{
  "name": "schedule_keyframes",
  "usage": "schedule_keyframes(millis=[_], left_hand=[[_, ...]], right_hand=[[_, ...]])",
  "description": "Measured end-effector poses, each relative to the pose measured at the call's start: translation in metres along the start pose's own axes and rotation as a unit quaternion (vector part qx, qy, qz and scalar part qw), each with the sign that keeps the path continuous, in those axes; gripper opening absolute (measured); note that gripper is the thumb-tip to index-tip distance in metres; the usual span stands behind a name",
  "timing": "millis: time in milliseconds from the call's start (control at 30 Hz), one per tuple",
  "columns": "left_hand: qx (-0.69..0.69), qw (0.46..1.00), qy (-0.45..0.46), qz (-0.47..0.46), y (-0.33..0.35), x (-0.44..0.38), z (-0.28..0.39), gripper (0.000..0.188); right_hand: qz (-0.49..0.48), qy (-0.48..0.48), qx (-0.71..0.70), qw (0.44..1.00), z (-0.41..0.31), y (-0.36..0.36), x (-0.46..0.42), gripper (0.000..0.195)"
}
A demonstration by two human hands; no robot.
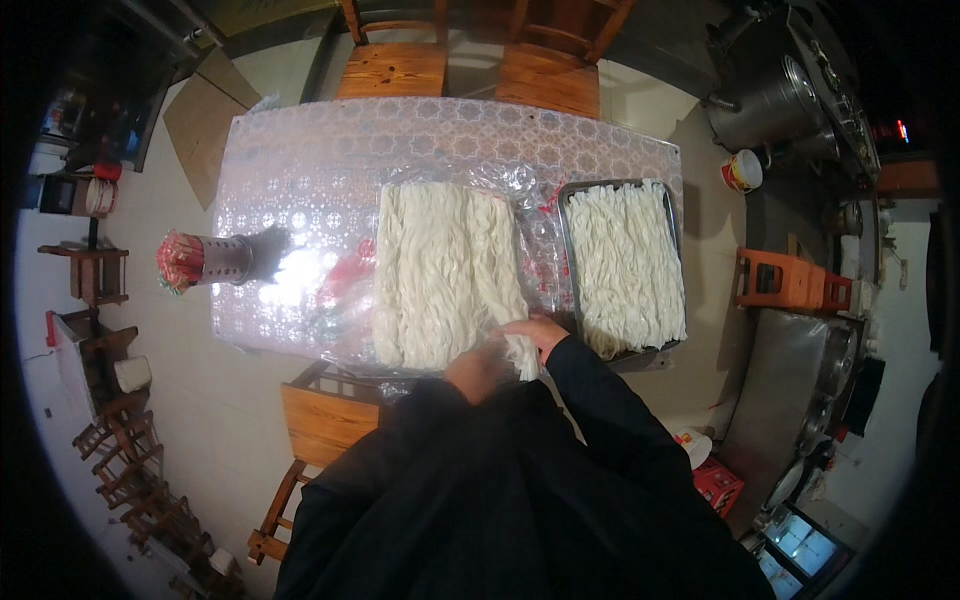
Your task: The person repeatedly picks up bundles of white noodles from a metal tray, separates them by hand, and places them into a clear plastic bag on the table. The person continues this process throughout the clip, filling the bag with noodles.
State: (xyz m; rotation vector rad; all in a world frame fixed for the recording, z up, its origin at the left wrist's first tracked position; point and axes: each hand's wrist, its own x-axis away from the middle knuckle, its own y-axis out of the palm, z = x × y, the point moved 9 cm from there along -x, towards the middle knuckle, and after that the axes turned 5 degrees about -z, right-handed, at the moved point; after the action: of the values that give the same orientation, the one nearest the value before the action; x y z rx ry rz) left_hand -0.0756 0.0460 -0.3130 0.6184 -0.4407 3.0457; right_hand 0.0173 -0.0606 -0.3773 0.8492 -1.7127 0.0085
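Note:
White noodles (427, 262) lie in long, side-by-side strands on clear plastic sheeting (536, 225) that bears red print. One bundle of noodles (496, 281) at the right side of this batch slants towards me. Around its near end, my right hand (541, 334) is closed, with the strand tips hanging below the fingers. My left hand (474, 373) is at the near edge of the batch, close to that bundle; it is blurred, so its grip is unclear. To the right, a metal tray (564, 225) holds another batch of noodles (626, 266) in wavy rows.
A patterned cover lies over the table (300, 172). At its left stands a perforated metal holder (227, 259) full of chopsticks (180, 261). Wooden chairs (394, 71) stand beyond the table, and a wooden chair (330, 420) is near my left. Orange stools (780, 277) stand at the right.

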Motion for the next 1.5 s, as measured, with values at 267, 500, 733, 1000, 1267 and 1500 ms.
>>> schedule_keyframes(millis=[267, 500, 733, 1000, 1267, 1500], left_hand=[[-0.021, 0.988, -0.041, 0.147, -0.019, 0.006, -0.026, 0.035], [0.319, 0.911, -0.261, 0.021, 0.019, -0.002, -0.054, 0.035], [0.351, 0.897, -0.266, 0.041, 0.026, -0.008, -0.064, 0.031], [0.27, 0.914, -0.284, 0.108, 0.028, -0.008, -0.078, 0.032], [0.381, 0.878, -0.272, 0.1, 0.033, -0.014, -0.068, 0.033], [-0.067, 0.995, -0.017, 0.078, 0.023, -0.011, 0.001, 0.03]], right_hand=[[-0.055, 0.0, -0.04, 0.998, 0.006, 0.001, -0.007, 0.037], [-0.057, 0.002, -0.034, 0.998, 0.007, -0.005, -0.012, 0.033], [-0.05, 0.022, -0.016, 0.998, 0.012, -0.012, -0.015, 0.032], [-0.04, 0.023, 0.025, 0.999, 0.003, -0.007, -0.014, 0.037], [-0.043, 0.033, 0.004, 0.999, 0.002, -0.005, -0.01, 0.04], [-0.038, 0.006, 0.014, 0.999, -0.001, -0.002, -0.012, 0.035]])
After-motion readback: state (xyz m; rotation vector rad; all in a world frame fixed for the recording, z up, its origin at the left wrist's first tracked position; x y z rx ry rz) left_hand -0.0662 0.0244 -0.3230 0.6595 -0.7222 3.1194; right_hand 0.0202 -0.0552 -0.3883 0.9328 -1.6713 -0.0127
